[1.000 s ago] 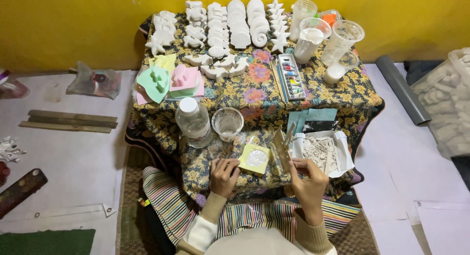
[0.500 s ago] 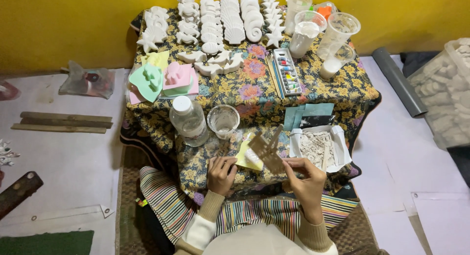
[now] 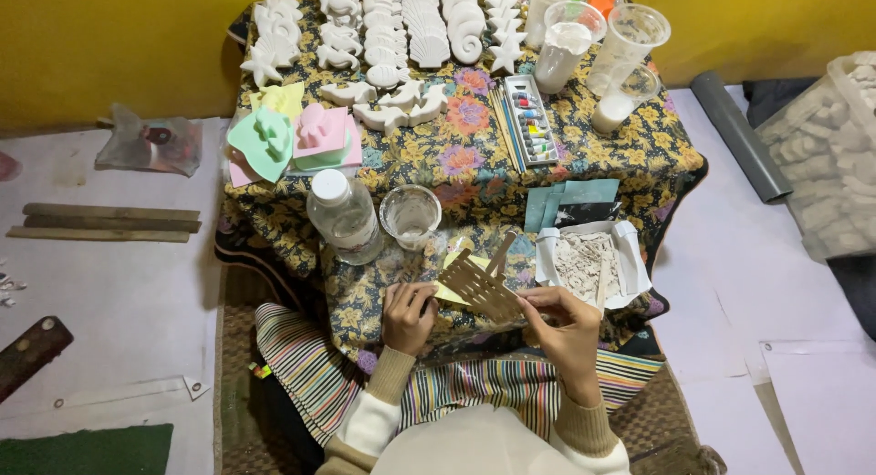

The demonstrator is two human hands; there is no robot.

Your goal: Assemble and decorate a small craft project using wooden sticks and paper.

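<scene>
- Both hands are on a little raft of wooden craft sticks [image 3: 479, 285], held just above the near edge of the table [image 3: 474, 156], roughly 6 o'clock from the clear cup [image 3: 410, 215].
- Left hand [image 3: 408, 316] pinches the raft's lower left corner, right hand [image 3: 568, 327] grips its right end with the fingertips, so both are closed on it.
- 1 stick pokes up at an angle toward 1 o'clock, so it looks like a joining or aligning step.
- My take: keep the sticks flat and square, press evenly from both ends, don't twist or the slats will likely shift.
- Water bottle [image 3: 345, 215] sits at 9 o'clock of the cup, a white tray of scraps [image 3: 593, 263] at 3 o'clock of the raft, and plaster shell casts [image 3: 401, 28] at the far 12 o'clock edge.
</scene>
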